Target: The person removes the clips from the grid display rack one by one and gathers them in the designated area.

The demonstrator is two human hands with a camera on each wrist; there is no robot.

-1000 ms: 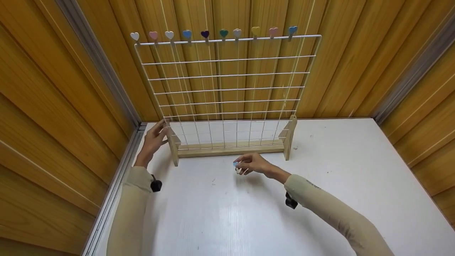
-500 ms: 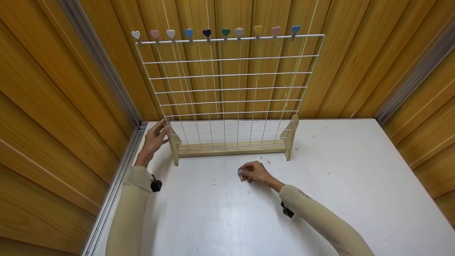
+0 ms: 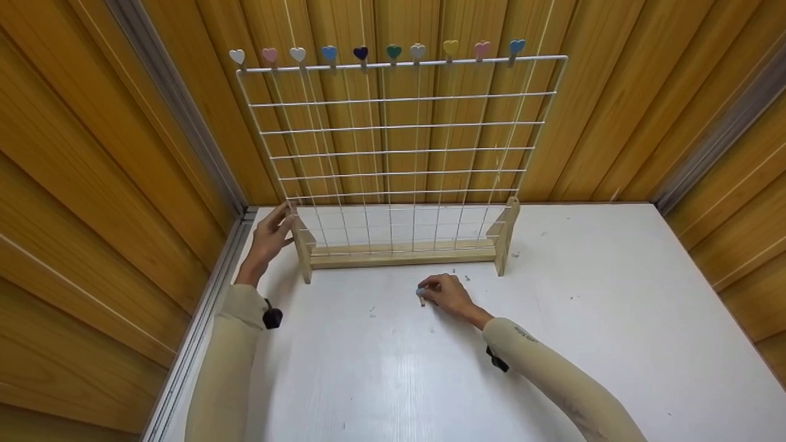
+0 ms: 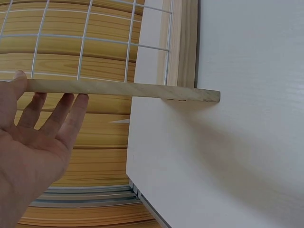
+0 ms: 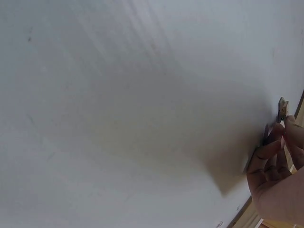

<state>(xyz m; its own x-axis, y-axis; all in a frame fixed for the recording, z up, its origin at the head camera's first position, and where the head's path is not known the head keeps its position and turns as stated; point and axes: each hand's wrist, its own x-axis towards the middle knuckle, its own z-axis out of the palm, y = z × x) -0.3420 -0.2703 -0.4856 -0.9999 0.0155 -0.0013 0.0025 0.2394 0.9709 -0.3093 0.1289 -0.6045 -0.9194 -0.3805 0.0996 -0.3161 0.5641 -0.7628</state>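
One broad hold, one tiny pinch
On the white table (image 3: 331, 368), the wire rack (image 3: 385, 151) could, I judge, skid or tip if I pushed unevenly on its wooden end post (image 3: 301, 248), which my left hand (image 3: 268, 238) grasps. Such a jolt might also loosen the heart clips (image 3: 393, 51) lined along the top bar (image 3: 376, 65). Nearer me than the rack, my right hand (image 3: 450, 294) pinches a loose clip (image 3: 420, 291), on or just over the table, I can't tell which; so slight a grip could let it twist or drop. It looks stubby, wood-coloured below, light blue on top
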